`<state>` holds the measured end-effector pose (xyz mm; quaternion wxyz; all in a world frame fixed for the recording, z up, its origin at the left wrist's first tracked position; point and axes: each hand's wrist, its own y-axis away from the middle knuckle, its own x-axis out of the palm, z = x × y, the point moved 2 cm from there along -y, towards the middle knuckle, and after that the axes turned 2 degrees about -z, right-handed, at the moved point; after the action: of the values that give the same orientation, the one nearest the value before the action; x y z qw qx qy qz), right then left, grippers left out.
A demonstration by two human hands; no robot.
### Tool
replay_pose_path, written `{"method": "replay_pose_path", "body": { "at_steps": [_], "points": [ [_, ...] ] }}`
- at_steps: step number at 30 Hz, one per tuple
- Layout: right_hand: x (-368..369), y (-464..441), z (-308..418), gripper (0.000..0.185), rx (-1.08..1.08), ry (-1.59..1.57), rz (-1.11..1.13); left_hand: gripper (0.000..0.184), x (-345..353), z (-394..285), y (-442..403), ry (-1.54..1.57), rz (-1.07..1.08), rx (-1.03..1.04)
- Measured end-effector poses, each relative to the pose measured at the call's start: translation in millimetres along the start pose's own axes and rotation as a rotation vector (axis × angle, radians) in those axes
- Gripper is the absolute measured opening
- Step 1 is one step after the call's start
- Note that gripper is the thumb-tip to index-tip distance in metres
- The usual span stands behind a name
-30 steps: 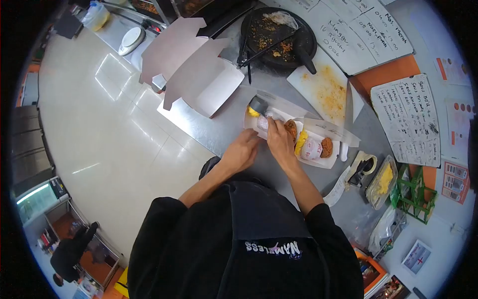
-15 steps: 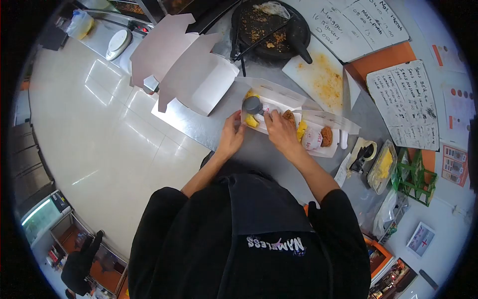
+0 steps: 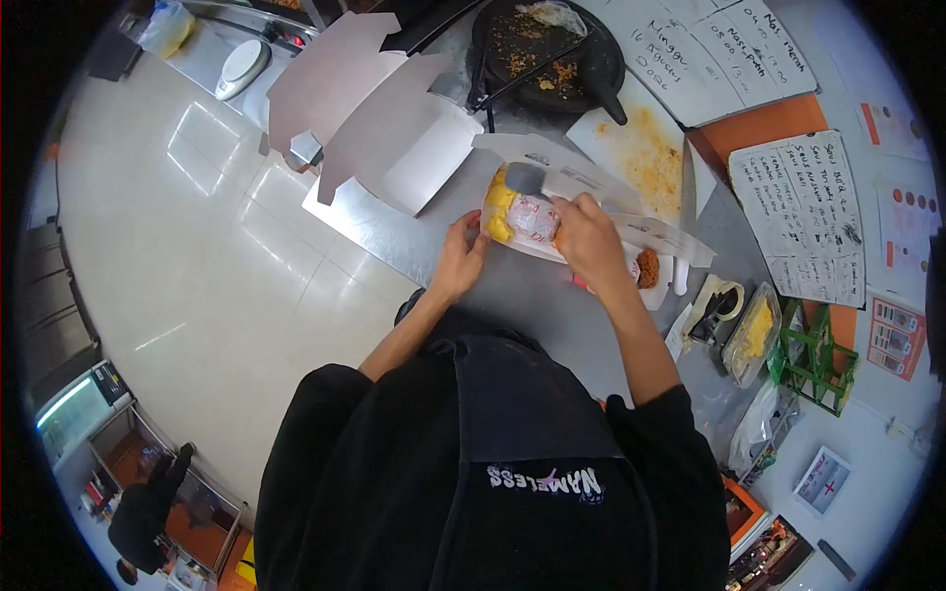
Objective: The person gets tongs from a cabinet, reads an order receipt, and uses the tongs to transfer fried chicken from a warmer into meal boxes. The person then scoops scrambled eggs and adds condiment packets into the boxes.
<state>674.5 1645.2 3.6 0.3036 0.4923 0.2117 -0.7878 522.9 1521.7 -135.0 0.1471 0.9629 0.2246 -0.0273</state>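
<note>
My right hand (image 3: 594,241) grips a dark grey round-headed spoon (image 3: 525,177) whose head is over the left food box. That open white carton box (image 3: 537,250) holds yellow pieces (image 3: 499,207) that look like egg and a paper-wrapped bundle (image 3: 533,219). At its left end, my left hand (image 3: 459,264) has thumb and fingertips closed against the carton's corner. A second white box (image 3: 645,299) stands to the right, with a brown fried piece (image 3: 647,267) in it; my right hand and forearm hide part of its contents.
A large open carton (image 3: 414,143) stands at the back left. Behind the boxes are a black pan (image 3: 547,59) with crumbs and a stained cutting board (image 3: 641,158). Rightward lie a tape roll (image 3: 729,300), a tub of yellow food (image 3: 754,330) and a green rack (image 3: 820,360). Another person (image 3: 143,522) is far left.
My right hand has moved right and up with the spoon, uncovering more of the wrapped bundle and covering more of the right box. My left hand stays by the left box's end.
</note>
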Motion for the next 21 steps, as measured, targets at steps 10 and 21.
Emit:
{"method": "replay_pose_path", "body": {
  "at_steps": [10,21],
  "points": [
    [54.1,39.5,46.7,0.027,-0.048,0.143,0.159,0.041,0.5,2.7,-1.3,-0.005,0.034,-0.033],
    [54.9,-3.6,39.7,0.020,0.290,-0.331,-0.183,0.041,2.5,-2.0,2.6,-0.001,0.040,-0.030]
  ]
}}
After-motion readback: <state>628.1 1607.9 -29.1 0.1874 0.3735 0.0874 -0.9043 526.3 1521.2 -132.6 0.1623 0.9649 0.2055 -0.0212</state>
